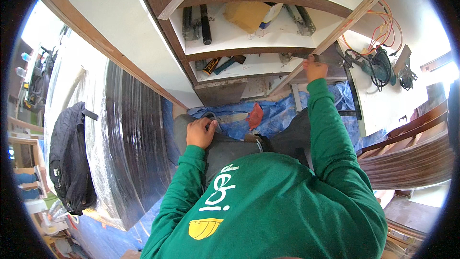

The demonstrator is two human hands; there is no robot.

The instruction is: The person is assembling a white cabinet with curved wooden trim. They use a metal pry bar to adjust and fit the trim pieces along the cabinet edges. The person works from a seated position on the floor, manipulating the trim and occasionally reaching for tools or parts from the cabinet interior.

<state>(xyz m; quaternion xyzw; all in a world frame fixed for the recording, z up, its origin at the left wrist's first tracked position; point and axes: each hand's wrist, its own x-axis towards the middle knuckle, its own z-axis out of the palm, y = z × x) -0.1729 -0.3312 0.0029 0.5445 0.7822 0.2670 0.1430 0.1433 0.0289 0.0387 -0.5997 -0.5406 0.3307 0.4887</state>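
Note:
My left hand [200, 132] lies on my left knee, its fingers stretched over the grey trousers and holding nothing that I can see. My right arm reaches forward to the cabinet's right side. There my right hand [315, 68] is closed on a dark, flat strip [330, 57], whose kind I cannot make out; it lies across the wooden upright [357, 12]. In front of me stands an open cabinet with white shelves and dark brown edges [254, 52]. The lower shelf holds a yellow-and-black tool [211, 65] and a teal-handled tool [229, 64].
Metal drawer slides [299, 19] and a tan package [244, 17] sit on the middle shelf. A white surface [383, 96] at right carries a corded teal power tool [383, 67] and orange cable. Blue sheeting [282, 120] with a red scrap [255, 116] covers the floor. A black bag [72, 158] hangs left.

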